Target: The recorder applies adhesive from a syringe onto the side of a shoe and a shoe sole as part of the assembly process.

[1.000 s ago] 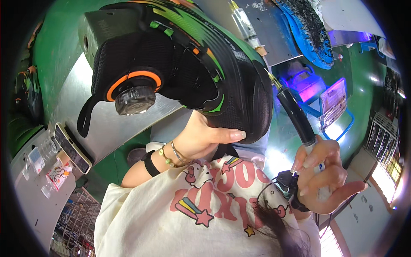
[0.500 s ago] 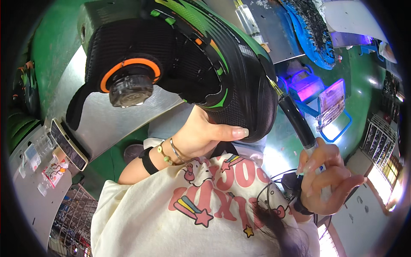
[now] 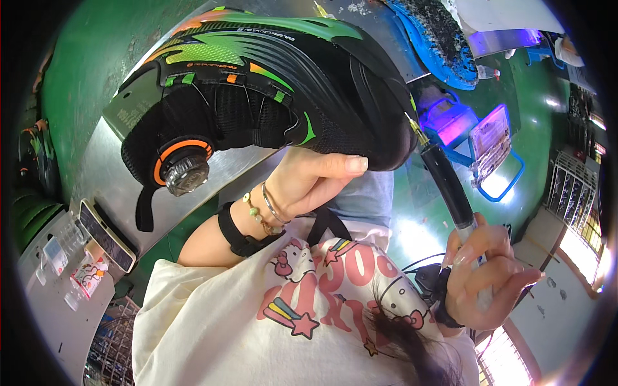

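Note:
My left hand point(image 3: 309, 180) grips a black shoe point(image 3: 322, 77) from below near the toe, thumb pressed against its side. The shoe has green and orange trim and a clear-topped lacing dial point(image 3: 187, 175) ringed in orange; a grey-green block point(image 3: 132, 106) shows at its collar. In my right hand point(image 3: 486, 270) is a syringe point(image 3: 445, 183) filled with black liquid, fingers curled round the barrel's lower end. Its thin needle points up beside the toe edge; whether it touches cannot be made out.
A metal table point(image 3: 96, 177) runs beneath the shoe. At the far right lies a blue tray point(image 3: 412, 38) with rough black material. Beyond stands a blue-framed chair point(image 3: 492, 148) under purple light. A phone point(image 3: 106, 235) leans at the left near clear plastic bottles point(image 3: 71, 238).
The shoe has turned and lowered at the toe, showing more of its patterned side, and its dial has shifted left. The syringe keeps close to the toe. A second syringe behind is now mostly hidden.

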Demonstrator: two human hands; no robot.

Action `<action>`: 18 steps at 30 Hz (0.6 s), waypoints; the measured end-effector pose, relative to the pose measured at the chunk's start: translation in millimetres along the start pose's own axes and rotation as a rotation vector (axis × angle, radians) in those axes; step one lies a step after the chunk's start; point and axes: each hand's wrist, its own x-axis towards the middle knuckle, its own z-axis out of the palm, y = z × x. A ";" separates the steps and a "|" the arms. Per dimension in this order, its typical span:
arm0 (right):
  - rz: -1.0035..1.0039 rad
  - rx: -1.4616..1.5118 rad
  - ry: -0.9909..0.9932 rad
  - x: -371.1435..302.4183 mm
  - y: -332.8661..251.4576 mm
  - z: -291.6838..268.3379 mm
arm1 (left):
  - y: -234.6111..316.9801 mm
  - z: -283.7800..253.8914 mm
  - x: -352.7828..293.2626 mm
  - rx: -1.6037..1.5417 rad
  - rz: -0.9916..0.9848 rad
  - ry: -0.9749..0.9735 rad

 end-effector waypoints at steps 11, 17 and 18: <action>-0.079 -0.206 0.035 12.0 -0.7 0.3 | 9.1 13.9 37.5 -0.087 0.086 -0.147; -0.108 -0.219 0.048 16.6 1.3 5.7 | 13.4 23.4 52.6 -0.190 0.120 -0.126; -0.113 -0.226 0.053 17.7 1.1 7.4 | 14.9 30.3 54.7 -0.190 0.118 -0.135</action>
